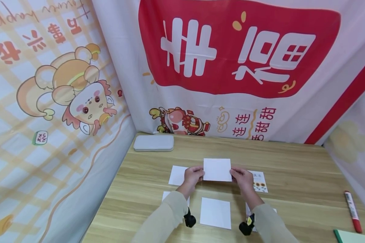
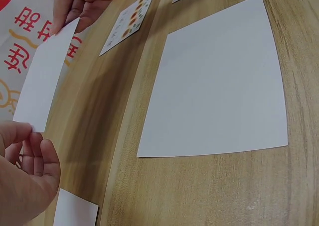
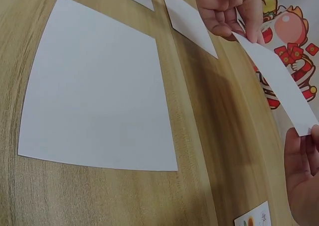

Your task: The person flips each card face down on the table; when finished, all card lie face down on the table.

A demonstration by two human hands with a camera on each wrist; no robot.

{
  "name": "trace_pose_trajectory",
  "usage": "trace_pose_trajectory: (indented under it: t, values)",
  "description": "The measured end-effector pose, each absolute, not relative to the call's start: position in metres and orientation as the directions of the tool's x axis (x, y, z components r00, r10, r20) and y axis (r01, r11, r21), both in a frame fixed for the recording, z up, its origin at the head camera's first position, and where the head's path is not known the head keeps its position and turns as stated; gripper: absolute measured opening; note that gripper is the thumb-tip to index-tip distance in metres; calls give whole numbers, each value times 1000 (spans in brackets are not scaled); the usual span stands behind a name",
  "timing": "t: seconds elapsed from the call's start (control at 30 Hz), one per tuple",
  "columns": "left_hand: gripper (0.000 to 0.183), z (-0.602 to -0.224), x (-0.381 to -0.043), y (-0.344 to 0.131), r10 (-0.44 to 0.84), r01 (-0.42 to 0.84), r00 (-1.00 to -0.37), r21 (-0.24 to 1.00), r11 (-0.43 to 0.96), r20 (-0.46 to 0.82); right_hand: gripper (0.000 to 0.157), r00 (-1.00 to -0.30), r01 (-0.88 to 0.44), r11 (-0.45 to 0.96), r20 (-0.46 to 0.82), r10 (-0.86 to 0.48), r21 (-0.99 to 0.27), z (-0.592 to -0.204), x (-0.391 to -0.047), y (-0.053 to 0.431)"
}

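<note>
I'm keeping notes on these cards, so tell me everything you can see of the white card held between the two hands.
The white card is a thin, four-sided sheet with straight edges, apparently stiff paper. The face toward the head camera is blank, with no visible folds; its far face is hidden. It is held above the wood-grained table, its exact tilt hard to judge. The left hand pinches its left side, and the right hand its right.

From my end, I've got a wood-grain tabletop with three blank white cards, a sunflower card, one mostly hidden card, a white case back-left, plus a red-and-white marker and green-edged pad off right.
</note>
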State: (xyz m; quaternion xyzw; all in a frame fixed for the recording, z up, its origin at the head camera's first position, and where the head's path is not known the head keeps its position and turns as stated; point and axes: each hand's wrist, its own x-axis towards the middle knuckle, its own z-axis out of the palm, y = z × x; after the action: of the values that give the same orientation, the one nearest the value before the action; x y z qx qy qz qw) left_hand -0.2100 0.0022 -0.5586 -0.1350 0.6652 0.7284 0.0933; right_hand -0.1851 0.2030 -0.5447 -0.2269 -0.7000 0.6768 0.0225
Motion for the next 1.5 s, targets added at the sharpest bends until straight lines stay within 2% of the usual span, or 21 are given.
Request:
trace_pose_trajectory:
  t: [0.3, 1.07, 1.5]
  values:
    - [29, -559, -210, 3, -20, -303, -952, 949, -91, -306, 29, -882, 338, 49, -298, 364, -940, -555, -187, 205]
    - [29, -568, -207, 7, -54, -288, -956, 958, -5, -287, 29, -879, 357, 43, -320, 352, -933, -569, -184, 207]
    - [33, -580, -204, 7, -36, -304, -953, 949, 83, -302, 32, -899, 373, 153, -316, 302, -915, -581, -181, 206]
